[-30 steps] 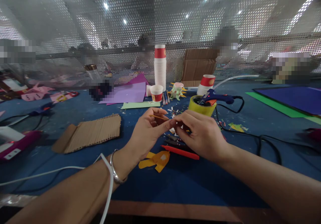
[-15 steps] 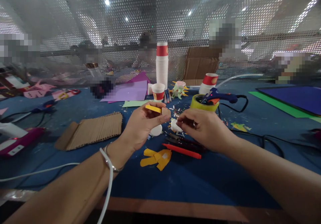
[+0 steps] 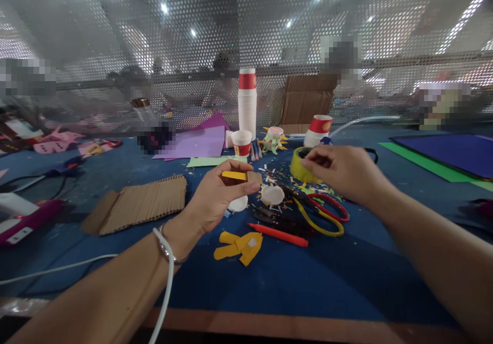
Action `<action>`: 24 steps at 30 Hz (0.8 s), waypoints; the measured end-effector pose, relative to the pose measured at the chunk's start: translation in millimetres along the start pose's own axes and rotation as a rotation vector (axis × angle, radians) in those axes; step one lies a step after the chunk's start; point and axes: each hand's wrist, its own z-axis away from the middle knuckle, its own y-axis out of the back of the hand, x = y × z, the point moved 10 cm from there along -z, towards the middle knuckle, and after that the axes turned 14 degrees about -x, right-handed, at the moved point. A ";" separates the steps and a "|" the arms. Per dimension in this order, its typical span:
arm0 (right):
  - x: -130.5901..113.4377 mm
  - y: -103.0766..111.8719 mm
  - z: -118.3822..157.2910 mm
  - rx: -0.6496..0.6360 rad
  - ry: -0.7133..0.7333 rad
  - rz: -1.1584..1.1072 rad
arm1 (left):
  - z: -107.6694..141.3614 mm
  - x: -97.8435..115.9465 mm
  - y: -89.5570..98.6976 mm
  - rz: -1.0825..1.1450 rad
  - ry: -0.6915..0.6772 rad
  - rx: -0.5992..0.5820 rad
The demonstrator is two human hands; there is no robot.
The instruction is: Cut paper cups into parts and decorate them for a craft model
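Note:
My left hand is closed on a small piece of cardboard with a yellow strip along it. My right hand has its fingers curled, over the yellow tape roll. It covers most of the blue glue gun, so whether the fingers grip anything is hidden. Between the hands, scissors with red and yellow handles lie beside a white disc. A second white disc is partly behind my left hand. Closer to me are a red marker and yellow cut pieces.
Corrugated cardboard lies at left. Behind stand a tall paper cup stack, a single cup and a decorated cup. Purple paper is at back left, with blue and green sheets at right. Paper scraps litter the middle.
My right hand has moved right and away from me, from beside the left hand to the glue gun and tape roll, uncovering the scissors. My left hand keeps its hold.

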 end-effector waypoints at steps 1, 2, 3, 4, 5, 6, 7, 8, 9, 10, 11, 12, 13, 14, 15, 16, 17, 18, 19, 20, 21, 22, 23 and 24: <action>9.0 12.0 0.2 0.057 -0.029 0.024 | 0.0 0.0 0.5 -0.005 -0.003 0.003; 18.6 30.7 3.7 0.186 -0.086 0.093 | 0.0 -0.1 0.9 -0.010 -0.005 0.005; 25.3 44.5 6.4 0.268 -0.127 0.179 | 0.1 -0.3 1.1 -0.016 -0.007 0.007; 30.4 54.5 7.7 0.316 -0.155 0.260 | 0.3 -0.4 1.1 -0.021 -0.009 0.007; 35.1 60.9 7.3 0.334 -0.174 0.324 | 0.4 -0.6 1.0 -0.024 -0.011 0.006; 43.1 65.3 6.4 0.334 -0.219 0.357 | 0.3 -1.0 0.7 -0.025 -0.011 0.005; 53.2 64.8 3.3 0.287 -0.268 0.360 | 0.2 -1.5 0.4 -0.023 -0.010 0.002; 66.0 60.2 -0.5 0.206 -0.328 0.322 | -0.1 -1.9 0.1 -0.019 -0.011 -0.001; 78.7 53.5 -3.5 0.122 -0.385 0.258 | -0.5 -2.1 -0.3 -0.013 -0.013 -0.005; 87.5 46.7 -6.0 0.054 -0.413 0.208 | -0.9 -2.2 -0.5 -0.008 -0.016 -0.010; 94.7 39.8 -8.0 -0.004 -0.433 0.154 | -1.4 -2.0 -0.5 -0.005 -0.020 -0.013; 100.5 33.8 -9.5 -0.047 -0.444 0.103 | -1.8 -1.6 -0.5 -0.005 -0.026 -0.017; 104.9 29.6 -10.4 -0.073 -0.450 0.058 | -2.1 -1.1 -0.3 -0.006 -0.032 -0.020; 108.9 27.0 -10.7 -0.085 -0.457 0.014 | -2.3 -0.7 0.1 -0.008 -0.037 -0.021; 112.1 26.5 -10.3 -0.083 -0.465 -0.027 | -2.4 -0.3 0.5 -0.008 -0.041 -0.022; 114.0 28.4 -9.3 -0.064 -0.470 -0.062 | -2.4 0.0 0.8 -0.007 -0.045 -0.023; 114.5 32.2 -7.8 -0.033 -0.473 -0.089 | -2.4 0.3 1.0 -0.004 -0.049 -0.025; 113.5 37.6 -5.8 0.006 -0.473 -0.111 | -2.4 0.7 1.0 -0.001 -0.052 -0.027; 110.6 44.7 -3.2 0.062 -0.464 -0.140 | -2.4 1.0 1.0 0.003 -0.056 -0.027; 106.3 52.2 -0.2 0.120 -0.453 -0.166 | -2.4 1.3 0.9 0.007 -0.059 -0.028; 100.8 60.4 3.6 0.196 -0.427 -0.222 | -2.5 1.6 0.9 0.010 -0.062 -0.027; 96.1 69.4 9.3 0.317 -0.372 -0.375 | -2.7 1.7 1.0 0.013 -0.064 -0.025; 92.3 71.8 12.5 0.372 -0.325 -0.534 | -2.9 1.7 1.4 0.012 -0.064 -0.021; 90.0 72.9 16.0 0.425 -0.294 -0.682 | -3.2 1.8 2.0 0.010 -0.065 -0.016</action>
